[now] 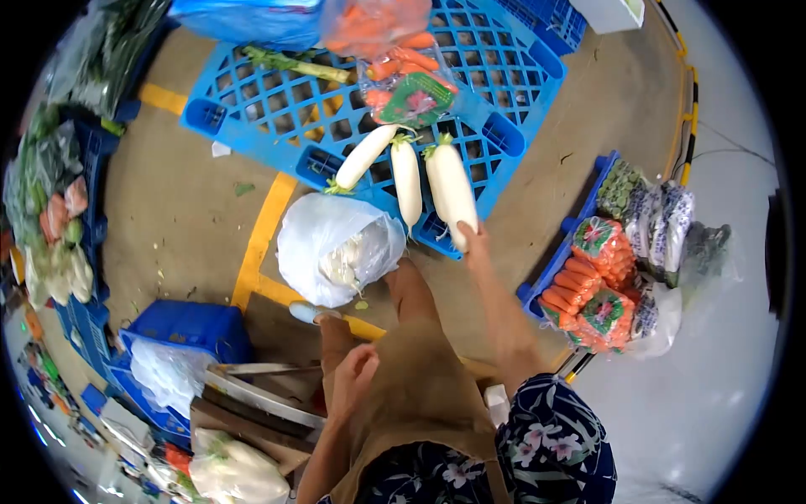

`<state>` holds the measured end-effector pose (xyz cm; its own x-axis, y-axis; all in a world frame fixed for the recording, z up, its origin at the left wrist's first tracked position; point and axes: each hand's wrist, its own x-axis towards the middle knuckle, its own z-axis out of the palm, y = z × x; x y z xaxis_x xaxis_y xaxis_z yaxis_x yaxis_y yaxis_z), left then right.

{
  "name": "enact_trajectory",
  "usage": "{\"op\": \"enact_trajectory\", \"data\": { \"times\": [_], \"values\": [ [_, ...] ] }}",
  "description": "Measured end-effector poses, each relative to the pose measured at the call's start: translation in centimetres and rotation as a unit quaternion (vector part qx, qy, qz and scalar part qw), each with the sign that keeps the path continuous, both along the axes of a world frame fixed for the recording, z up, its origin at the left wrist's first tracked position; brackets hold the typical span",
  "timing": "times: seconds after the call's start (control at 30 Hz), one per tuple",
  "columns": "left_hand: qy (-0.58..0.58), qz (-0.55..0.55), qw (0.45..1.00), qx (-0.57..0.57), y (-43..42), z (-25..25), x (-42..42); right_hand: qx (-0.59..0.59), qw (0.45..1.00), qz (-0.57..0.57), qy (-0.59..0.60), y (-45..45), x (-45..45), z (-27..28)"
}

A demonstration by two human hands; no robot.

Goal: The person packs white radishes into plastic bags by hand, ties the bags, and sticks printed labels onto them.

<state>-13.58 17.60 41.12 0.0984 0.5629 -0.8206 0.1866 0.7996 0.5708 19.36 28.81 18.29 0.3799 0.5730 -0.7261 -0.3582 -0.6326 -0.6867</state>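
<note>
My right hand is closed round the lower end of a thick white radish at the front edge of the blue pallet. Two more white radishes lie left of it, a slim one and a slanted one. My left hand is held near my body over the apron, its fingers curled; whether anything is in them is hidden. A white plastic bag with pale vegetables showing at its opening stands on the floor before my legs.
Bagged carrots and a green stalk lie on the pallet. A blue crate holding clear plastic is at left. More bagged carrots stand at right. Bagged greens line the far left.
</note>
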Motion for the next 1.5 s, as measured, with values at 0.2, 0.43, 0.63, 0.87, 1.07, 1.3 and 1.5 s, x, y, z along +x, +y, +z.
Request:
{"op": "enact_trajectory", "data": {
  "times": [0.2,0.43,0.63,0.87,1.07,1.3,1.5],
  "values": [
    [0.053,0.012,0.993,-0.108,1.9,-5.4,2.0,-0.013,0.997,0.026,-0.077,5.3,10.6,-11.8],
    [0.064,-0.004,0.985,-0.158,4.8,-7.4,4.2,-0.126,0.854,0.292,-0.413,3.7,10.2,-16.6],
    [0.051,-0.006,0.986,-0.156,4.9,-7.6,4.1,-0.251,0.686,0.414,-0.543,4.3,-0.4,-16.7],
    [0.148,0.004,0.984,-0.1,2.9,-4.0,-0.5,-0.304,0.77,0.387,-0.406,5.3,-2.1,-15.2],
    [0.21,0.128,0.969,-0.011,-2.9,3.1,-7.2,-0.198,0.951,0.194,0.141,3.3,-2.6,-4.8],
    [0.66,0.238,0.709,0.067,-17.6,15.9,-20.7,0.097,0.768,0.632,0.039,2.4,-20.1,21.8],
    [0.91,0.269,0.28,-0.145,-35.8,28.6,-31.3,0.425,0.392,0.814,0.051,-5.0,-48.4,44.0]
  ]
}}
